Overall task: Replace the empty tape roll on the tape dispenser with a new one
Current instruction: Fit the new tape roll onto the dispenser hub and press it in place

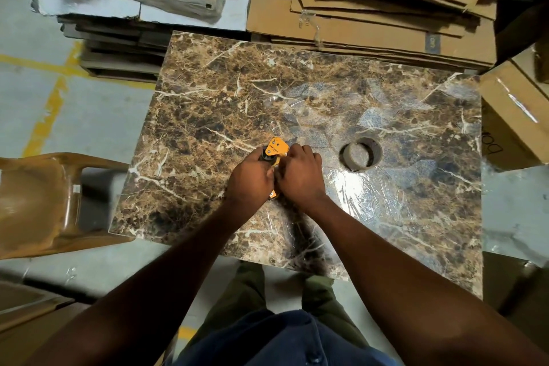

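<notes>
1. Head view, centre of the frame: the left hand [252,178] is clenched around the orange tape dispenser [276,151], likely steadying it on the marble bench [208,104].
2. The right hand [300,175] closes on the dispenser's near side; what its fingers pinch is hidden.
3. Right of centre, a tape roll [361,154] lies apart on the bench, within reach.

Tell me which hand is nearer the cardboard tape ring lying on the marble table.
Right. The right hand sits just left of the cardboard tape ring, on the orange tape dispenser; the left hand is farther left, beyond it.
</notes>
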